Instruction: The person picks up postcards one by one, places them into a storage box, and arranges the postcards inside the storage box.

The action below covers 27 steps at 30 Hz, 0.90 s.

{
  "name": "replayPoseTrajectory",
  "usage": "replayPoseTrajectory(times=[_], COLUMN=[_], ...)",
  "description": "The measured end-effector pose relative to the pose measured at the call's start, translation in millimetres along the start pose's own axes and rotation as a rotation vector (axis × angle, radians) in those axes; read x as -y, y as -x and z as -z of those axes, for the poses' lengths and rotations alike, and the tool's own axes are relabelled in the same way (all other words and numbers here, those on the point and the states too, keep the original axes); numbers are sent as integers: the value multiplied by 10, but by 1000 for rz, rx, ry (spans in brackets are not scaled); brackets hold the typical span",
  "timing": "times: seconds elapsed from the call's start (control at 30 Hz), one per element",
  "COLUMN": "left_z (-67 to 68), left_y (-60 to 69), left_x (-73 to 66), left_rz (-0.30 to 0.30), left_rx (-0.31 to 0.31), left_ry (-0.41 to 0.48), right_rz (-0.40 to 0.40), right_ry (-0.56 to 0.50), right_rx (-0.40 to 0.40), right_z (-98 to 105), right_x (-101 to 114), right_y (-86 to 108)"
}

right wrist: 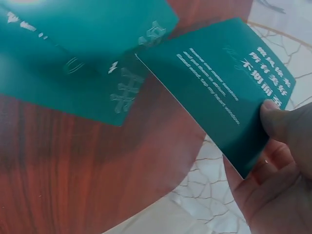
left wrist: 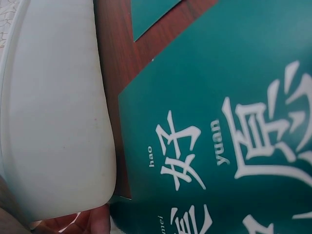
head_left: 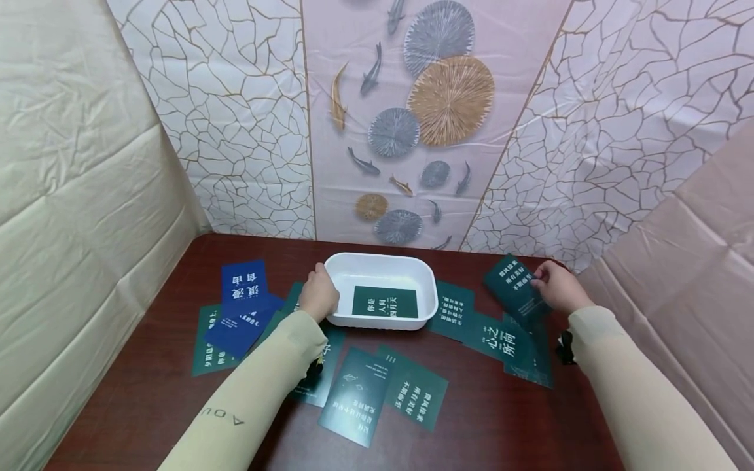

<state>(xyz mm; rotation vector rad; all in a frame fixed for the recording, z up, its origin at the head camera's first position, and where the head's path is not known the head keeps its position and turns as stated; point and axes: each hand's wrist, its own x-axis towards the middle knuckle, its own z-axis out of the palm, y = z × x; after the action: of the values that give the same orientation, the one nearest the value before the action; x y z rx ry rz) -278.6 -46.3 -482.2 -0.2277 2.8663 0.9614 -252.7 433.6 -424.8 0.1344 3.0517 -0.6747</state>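
My left hand (head_left: 319,292) grips the left end of a white plastic tray (head_left: 432,288); the left wrist view shows a bit of the hand at the lower left, against the tray's wall (left wrist: 58,112). Inside the tray lies a dark green card (head_left: 385,302) with white characters. At the right, my right hand (head_left: 562,288) pinches one edge of a green postcard (right wrist: 209,87) between thumb and fingers. That card is tilted and raised off the table, above other green cards (right wrist: 73,53). Under my left wrist lies a green card (left wrist: 195,122) with large white characters.
On the left, blue cards (head_left: 244,281) overlap a green card (head_left: 206,333). Two green cards (head_left: 356,396) lie overlapped in front of the tray. More green cards (head_left: 495,337) spread to its right. A patterned cloth wall (head_left: 253,131) stands behind the brown table (head_left: 483,418).
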Motion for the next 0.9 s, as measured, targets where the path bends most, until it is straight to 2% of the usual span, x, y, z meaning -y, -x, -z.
replayPoseTrajectory(times=[0.13,0.37,0.67,0.9], left_z=[4,-2,-16,-1], left_y=[-5,-6,-13,-8], left_x=[6,12,23,23], left_rz=[-3,-5,-17,-17], left_rx=[-1,8,2,4], left_ry=[4,7,12,18], right_rz=[33,87,173,177], right_ry=[-13,-84,-216,-302], right_rx=[-36,-76,-60,-52], right_z=[35,87,31,-109], right_x=[130,498,959,1289], right_y=[-40,-56,-88,-137])
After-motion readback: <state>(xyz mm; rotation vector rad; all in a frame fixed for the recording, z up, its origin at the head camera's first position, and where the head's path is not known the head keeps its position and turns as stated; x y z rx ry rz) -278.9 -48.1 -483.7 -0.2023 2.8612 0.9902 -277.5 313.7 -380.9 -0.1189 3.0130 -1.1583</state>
